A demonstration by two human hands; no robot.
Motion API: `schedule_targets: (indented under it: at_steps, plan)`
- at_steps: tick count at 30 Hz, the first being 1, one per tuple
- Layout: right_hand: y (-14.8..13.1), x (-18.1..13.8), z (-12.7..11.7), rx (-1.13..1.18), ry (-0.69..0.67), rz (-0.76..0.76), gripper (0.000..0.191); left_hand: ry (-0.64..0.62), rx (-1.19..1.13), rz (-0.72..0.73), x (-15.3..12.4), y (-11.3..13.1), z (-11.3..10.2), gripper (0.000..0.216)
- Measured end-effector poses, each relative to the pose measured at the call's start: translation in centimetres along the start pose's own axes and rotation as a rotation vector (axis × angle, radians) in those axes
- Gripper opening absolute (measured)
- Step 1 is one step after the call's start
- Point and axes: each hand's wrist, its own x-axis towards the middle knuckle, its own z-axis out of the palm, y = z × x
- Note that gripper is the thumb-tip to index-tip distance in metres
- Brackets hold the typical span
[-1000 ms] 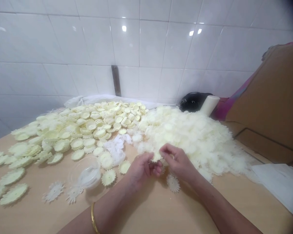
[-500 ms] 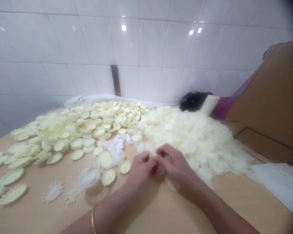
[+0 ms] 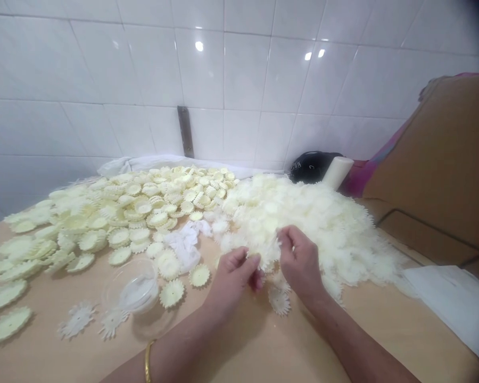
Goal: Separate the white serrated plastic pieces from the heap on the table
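Note:
My left hand (image 3: 235,274) is closed in a pinch, thumb against fingers, at the front of the pile of thin white toothed pieces (image 3: 299,213). A pale toothed disc (image 3: 266,259) shows at its fingertips, blending into the pile behind. To the right, my right hand (image 3: 301,258) is also pinched shut, its fingertips a little higher and apart from the left. What it holds is too small to make out. Below, between the hands, a loose white toothed piece (image 3: 279,299) lies on the table. Two pale yellow toothed discs (image 3: 199,275) rest left of my left hand.
A large heap of thicker pale yellow discs (image 3: 143,205) covers the left. A clear round tub (image 3: 138,290) stands in front, beside flat white toothed pieces (image 3: 77,319). A crumpled white cloth (image 3: 184,244) lies mid-table. Cardboard (image 3: 435,159) and a white sheet (image 3: 451,303) are at right.
My hands were close together at the fingertips. My right hand has moved away to the right and slightly up, while my left stays almost in place. The view has shifted slightly.

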Motion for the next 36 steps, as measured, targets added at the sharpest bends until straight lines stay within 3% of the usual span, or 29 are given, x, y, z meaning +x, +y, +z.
schedule_targets:
  at_steps: [7, 10, 12, 13, 17, 24, 28, 33, 36]
  plan:
    - [0.1, 0.0, 0.6, -0.082, 0.029, -0.021, 0.027, 0.034, 0.047, 0.023, -0.2, -0.4, 0.5, 0.03]
    - [1.3, 1.0, -0.4, -0.116, 0.081, 0.093, 0.025, 0.029, 0.11, -0.01, -0.7, -0.7, 0.6, 0.032]
    - [2.4, 1.8, -1.3, -0.174, 0.19, 0.182, 0.025, 0.002, 0.125, -0.055, -0.9, -0.9, 0.6, 0.032]
    - [2.8, 2.1, -1.6, -0.226, 0.223, 0.158, 0.024, -0.004, 0.112, -0.067, -1.0, -1.1, 0.6, 0.031]
    - [3.7, 2.3, -1.6, -0.201, 0.088, 0.06, 0.009, 0.061, -0.002, -0.088, -0.5, -1.3, 0.5, 0.022]
    - [2.9, 1.3, -0.7, -0.138, 0.068, -0.112, 0.013, 0.105, 0.032, -0.081, 0.2, -1.8, -0.5, 0.028]
    - [1.2, 0.6, -0.9, -0.006, -0.057, -0.155, 0.017, 0.111, 0.1, -0.019, 0.1, -1.3, -0.6, 0.033]
    - [-0.6, -0.2, -0.8, 0.207, -0.433, -0.099, 0.017, 0.165, 0.139, 0.006, -0.1, -0.1, -0.3, 0.034]
    - [-0.8, -0.4, -0.6, 0.297, -0.58, -0.046, 0.01, 0.176, 0.158, 0.023, -0.1, 0.0, -0.2, 0.034]
